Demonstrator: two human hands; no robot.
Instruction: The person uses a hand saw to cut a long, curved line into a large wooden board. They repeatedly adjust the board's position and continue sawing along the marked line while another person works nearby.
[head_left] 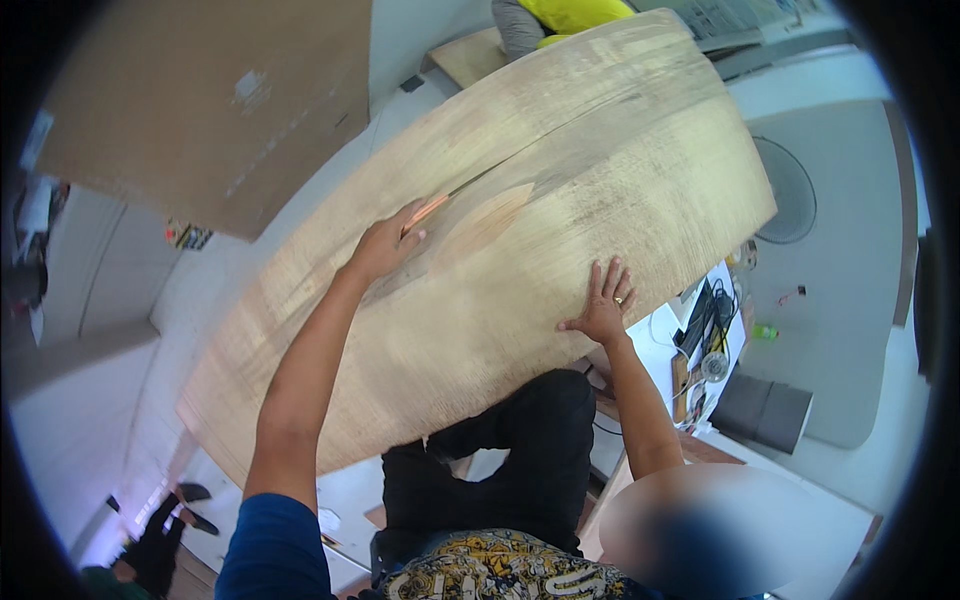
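A large, pale plywood sheet (pixel 500 300) lies at a slant across my lap, with darker grain streaks and a lighter leaf-shaped patch (pixel 490 220) near its middle. My left hand (pixel 385 245) rests on the sheet, its fingers closed on a slim orange stick-like tool (pixel 428 213). The tool points along a dark line (pixel 490 170) in the wood; its exact kind is hard to make out. To the right, my right hand (pixel 606 306) is pressed flat near the sheet's near edge, fingers spread, a ring on one finger.
A big brown board (pixel 210 100) stands at the far left. Right of the sheet, a white desk (pixel 655 345) bears black cables (pixel 710 318) and a grey box (pixel 762 412). Someone in yellow (pixel 575 14) is beyond the far edge; another person's legs (pixel 160 545) show at lower left.
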